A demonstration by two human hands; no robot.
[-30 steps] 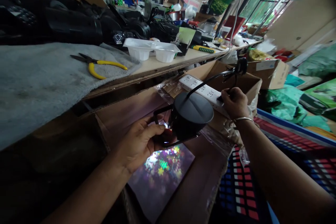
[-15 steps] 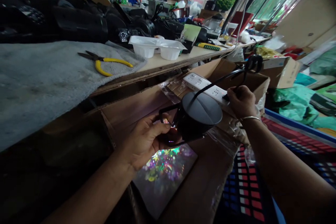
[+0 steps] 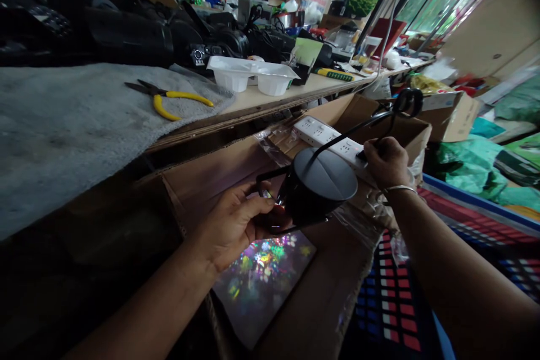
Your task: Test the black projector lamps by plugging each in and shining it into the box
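Note:
My left hand [image 3: 240,216] is closed around the bracket side of a black projector light [image 3: 323,185], held tilted over an open cardboard box. Its flat grey back faces up, and a black cable runs from it to a coiled bundle [image 3: 407,102]. My right hand [image 3: 386,160], with a bangle at the wrist, grips a black plug [image 3: 361,156] at the right end of a white power strip [image 3: 323,135]. The fingers mostly hide the plug. Coloured light spots fall on a pale sheet [image 3: 261,292] in the box below the light.
On the bench to the left, yellow-handled pliers [image 3: 169,100] lie on a grey cloth [image 3: 76,140]. White plastic cups [image 3: 253,74] stand by the bench edge, with black devices [image 3: 126,34] behind. A blue and red plastic basket [image 3: 392,298] stands at the right, near green bags [image 3: 472,169].
The coloured spots on the sheet have shifted in pattern and look somewhat dimmer. Both hands keep nearly the same position and hold.

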